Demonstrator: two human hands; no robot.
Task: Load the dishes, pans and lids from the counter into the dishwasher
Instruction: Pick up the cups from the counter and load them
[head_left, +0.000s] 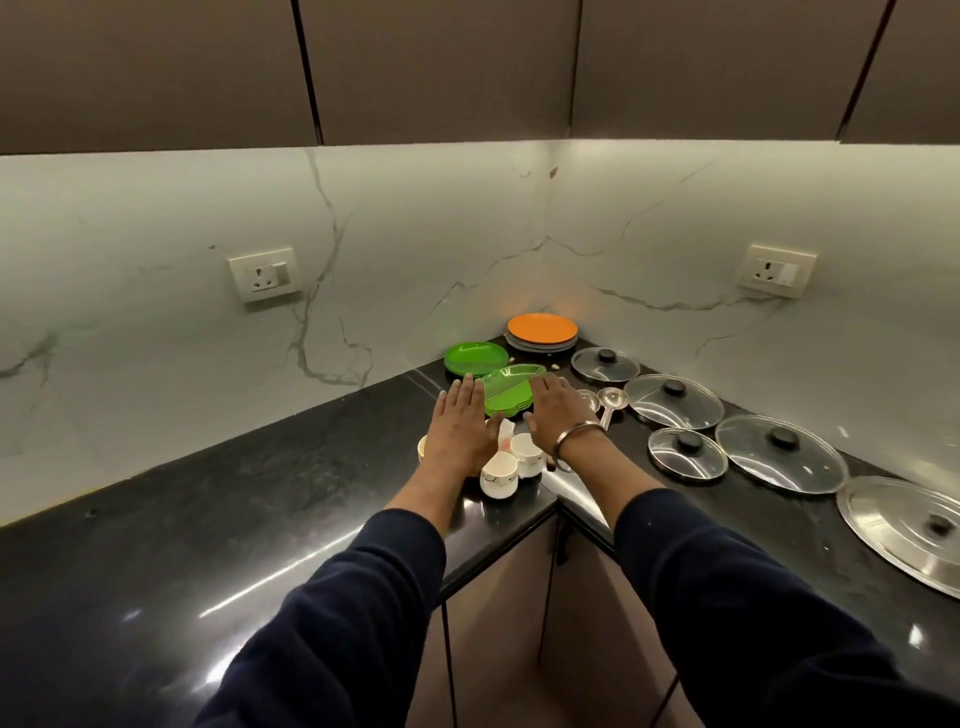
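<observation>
Both arms reach over the corner of a black counter (208, 519). My left hand (461, 428) and my right hand (556, 415) hover flat, fingers straight, on either side of a stack of green divided trays (506, 392); neither holds anything. Round green plates (475, 357) lie behind, and an orange plate tops a stack (542, 330) in the corner. Several white cups (500, 474) stand under my wrists. Glass lids (672, 401) and a steel lid (906, 527) lie along the right counter, next to a steel ladle (612, 401). No dishwasher is in view.
Marble walls meet at the corner behind the dishes, each with a wall socket (265, 274). Dark upper cabinets (447, 67) hang overhead. Brown cabinet doors (498, 623) sit below the counter's inner corner.
</observation>
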